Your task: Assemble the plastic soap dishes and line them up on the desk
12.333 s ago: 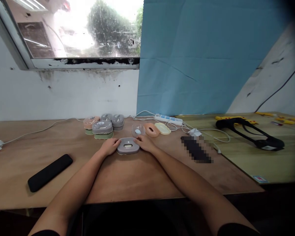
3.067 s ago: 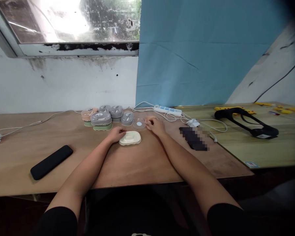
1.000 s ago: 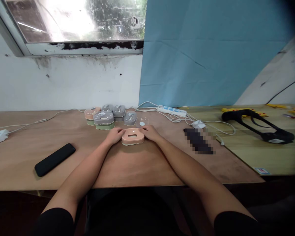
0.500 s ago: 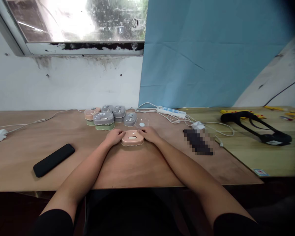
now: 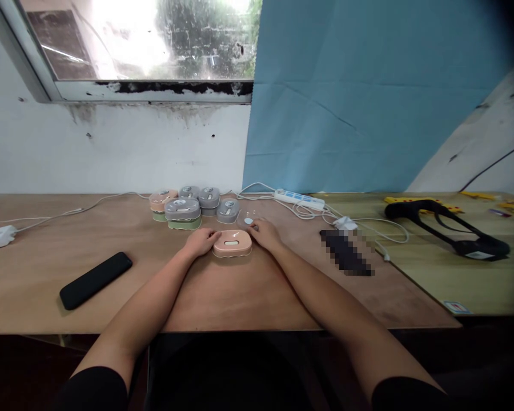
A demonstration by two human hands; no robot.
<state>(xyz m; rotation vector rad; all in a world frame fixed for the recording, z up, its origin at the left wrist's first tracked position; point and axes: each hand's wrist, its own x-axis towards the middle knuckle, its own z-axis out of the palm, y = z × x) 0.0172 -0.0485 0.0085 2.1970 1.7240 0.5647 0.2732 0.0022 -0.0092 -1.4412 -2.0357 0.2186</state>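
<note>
A pink oval box with a wavy rim (image 5: 232, 244) sits on the brown tabletop in front of me, with a pale slot in the middle of its top. My left hand (image 5: 202, 242) rests against its left side, fingers curled at the edge. Just off the box's upper right corner is my right hand (image 5: 263, 233), its thumb and fingers a little apart. Its fingertips reach the near edge of a clear plastic piece with a white round label (image 5: 248, 221), which lies flat behind the box. Whether they touch it is hard to see.
Behind to the left stand grey boxes (image 5: 228, 211), a grey-and-green box (image 5: 183, 213) and a pink-and-green one (image 5: 163, 204). A black power bank or phone (image 5: 96, 281) lies at left. White cables, a power strip (image 5: 298, 200) and a black headset-like frame (image 5: 449, 228) are to the right.
My right hand has come off the pink box and shifted slightly back and right to the clear piece. My left hand stays at the box. The view has tilted slightly.
</note>
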